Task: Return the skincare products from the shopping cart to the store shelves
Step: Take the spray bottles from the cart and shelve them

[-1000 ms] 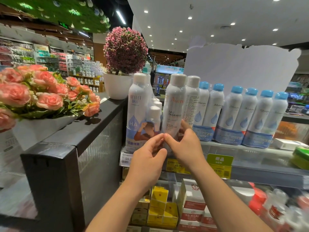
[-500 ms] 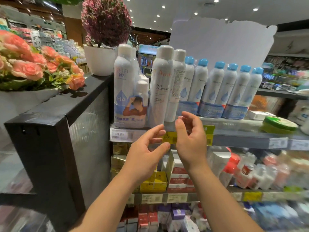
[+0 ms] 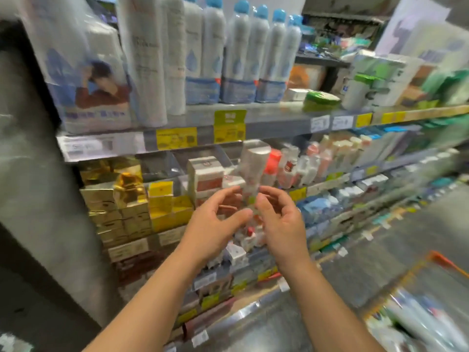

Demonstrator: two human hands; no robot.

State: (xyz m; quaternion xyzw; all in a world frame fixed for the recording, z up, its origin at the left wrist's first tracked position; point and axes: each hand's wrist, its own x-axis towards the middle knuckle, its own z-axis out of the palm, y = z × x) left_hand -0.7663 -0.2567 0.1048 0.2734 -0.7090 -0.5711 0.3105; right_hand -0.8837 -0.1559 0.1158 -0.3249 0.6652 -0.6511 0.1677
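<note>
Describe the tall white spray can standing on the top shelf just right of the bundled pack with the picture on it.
The tall white spray can stands upright at the front of the top shelf, a plain white cylinder that looks like coated metal, with faint blurred lettering down its side. Its top is cut off by the frame. It sits close between the wrapped bundle pack on one side and a similar white can on the other; contact is unclear. Neither hand touches it.

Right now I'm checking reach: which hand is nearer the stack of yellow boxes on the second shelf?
Left. The left hand hangs just right of the yellow boxes; the right hand sits farther right, beyond the left.
</note>
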